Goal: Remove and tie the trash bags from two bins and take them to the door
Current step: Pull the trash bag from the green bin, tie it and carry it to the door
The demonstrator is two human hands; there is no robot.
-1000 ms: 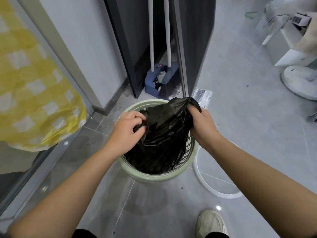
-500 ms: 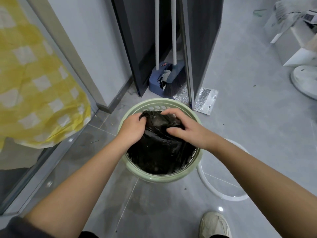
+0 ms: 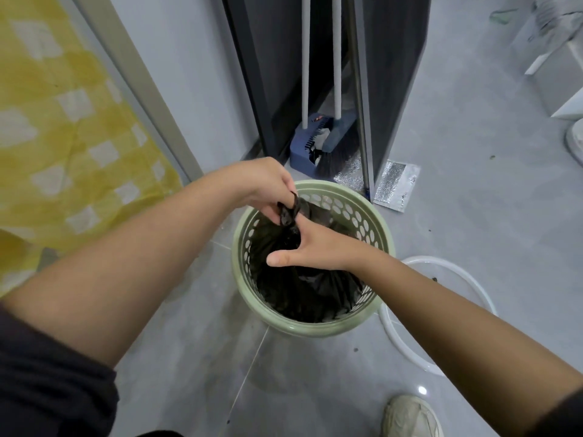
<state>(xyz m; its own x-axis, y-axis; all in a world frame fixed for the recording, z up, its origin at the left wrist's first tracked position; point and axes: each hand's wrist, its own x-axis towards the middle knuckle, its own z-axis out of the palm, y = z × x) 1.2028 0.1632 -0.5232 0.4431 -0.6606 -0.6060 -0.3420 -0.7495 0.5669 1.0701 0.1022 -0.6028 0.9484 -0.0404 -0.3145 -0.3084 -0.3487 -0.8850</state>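
– Head view: where does the bag [image 3: 303, 288] stand?
– Inside the green bin [image 3: 315, 328], not lifted out. Its mouth is gathered into a twisted neck above the rim.
– Hands?
– Left hand [image 3: 262, 187] clamped on that neck, fingertips pinching it. Right hand [image 3: 315, 247] at the neck's base, thumb spread wide, one finger straight against the plastic. Whether the rest grip, I cannot tell.
– Progress?
– Early, in my judgement. A knot appears to be forming but is not confirmed tight. Outstanding: finish the tie, lift the bag out, deal with the second bin, carry both to the door. No second bin is in sight
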